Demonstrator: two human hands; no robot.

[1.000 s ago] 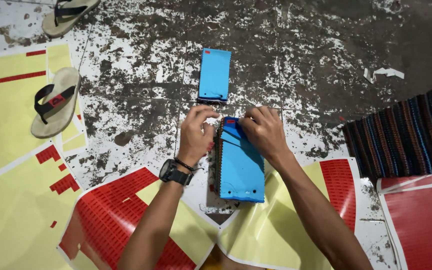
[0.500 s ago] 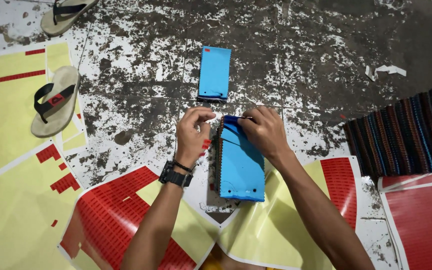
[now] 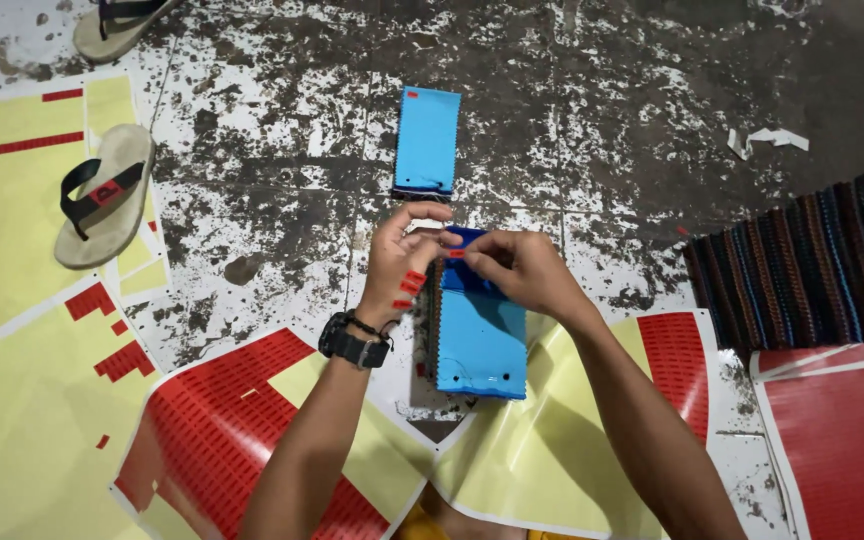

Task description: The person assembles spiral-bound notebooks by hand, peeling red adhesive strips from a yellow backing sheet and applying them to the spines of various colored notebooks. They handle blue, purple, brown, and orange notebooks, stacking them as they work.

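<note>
Between sticker sheets (image 3: 222,440): blue swatch stack (image 3: 480,340)

Two blue swatch stacks (image 3: 480,335) (image 3: 427,140); two sandals (image 3: 102,195) (image 3: 117,25); one striped cloth (image 3: 812,260); one wristwatch (image 3: 352,345).

My left hand (image 3: 402,260) and right hand (image 3: 512,268) meet at the far end of the thick stack of blue fabric swatches (image 3: 479,340) right in front of me. It lies on the yellow-and-red sticker sheets (image 3: 252,430) spread nearest me. Beyond it, apart, lies a thinner blue fabric swatch (image 3: 427,140) on the speckled concrete floor (image 3: 592,110). Far left, a beige flip-flop sandal (image 3: 102,195) rests on another sheet. At right sits a striped woven mat (image 3: 812,260).
</note>
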